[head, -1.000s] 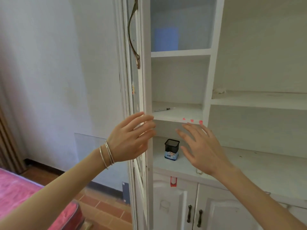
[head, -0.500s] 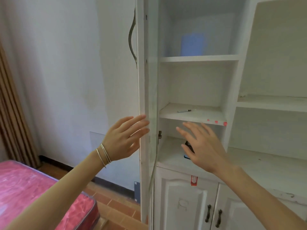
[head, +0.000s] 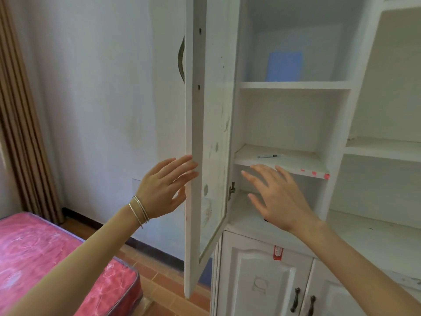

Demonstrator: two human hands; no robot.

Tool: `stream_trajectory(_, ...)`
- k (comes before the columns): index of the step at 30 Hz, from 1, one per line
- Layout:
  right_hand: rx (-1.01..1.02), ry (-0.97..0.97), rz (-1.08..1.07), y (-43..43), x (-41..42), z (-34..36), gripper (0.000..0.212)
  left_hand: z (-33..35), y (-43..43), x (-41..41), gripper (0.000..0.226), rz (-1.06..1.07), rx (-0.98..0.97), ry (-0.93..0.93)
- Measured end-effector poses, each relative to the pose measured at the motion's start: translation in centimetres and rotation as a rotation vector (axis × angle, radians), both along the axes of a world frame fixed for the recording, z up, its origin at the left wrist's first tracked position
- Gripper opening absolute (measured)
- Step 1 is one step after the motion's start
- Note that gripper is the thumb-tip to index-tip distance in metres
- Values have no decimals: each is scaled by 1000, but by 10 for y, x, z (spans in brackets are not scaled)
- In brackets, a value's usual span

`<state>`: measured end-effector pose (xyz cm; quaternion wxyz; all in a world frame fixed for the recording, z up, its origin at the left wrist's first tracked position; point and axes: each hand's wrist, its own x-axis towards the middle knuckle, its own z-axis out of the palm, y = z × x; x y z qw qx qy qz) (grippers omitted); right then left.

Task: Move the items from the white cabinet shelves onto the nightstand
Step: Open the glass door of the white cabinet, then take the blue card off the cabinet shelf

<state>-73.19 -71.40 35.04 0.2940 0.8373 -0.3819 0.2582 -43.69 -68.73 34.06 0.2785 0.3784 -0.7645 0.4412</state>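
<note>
L hand flat on cabinet door; R hand spread, empty; marker, blue sheet above R hand sat shelved; barely started.

Both forearms are bare for as much of them as shows, up from the lower edge of the view. The left hand has jewellery at its wrist: thin, silver-coloured bangles, plain narrow hoops that sit loose and partly cross one another. Whether there are two or three is hard to tell. The right hand and its wrist are bare.
</note>
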Motion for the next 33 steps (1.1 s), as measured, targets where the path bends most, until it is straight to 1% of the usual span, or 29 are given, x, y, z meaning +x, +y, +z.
stream_trajectory(5, 7, -2, -16, -1, -4, 0, 52, -5, 2, -7, 38, 14, -29, 55)
stream_trajectory(10, 16, -2, -49, -5, -20, -1, 53, 4, 9, -30, 32, 47, -86, 109)
stream_trajectory(14, 8, -23, -68, -12, -38, 4, 51, 13, 4, -64, 36, 56, -38, 140)
stream_trajectory(21, -42, -39, -92, -34, -91, 24, 50, 28, -38, -130, 40, 72, 56, 149)
stream_trajectory(33, -146, -16, -114, -121, -198, 79, 54, 69, -134, -238, 41, 79, 12, 220)
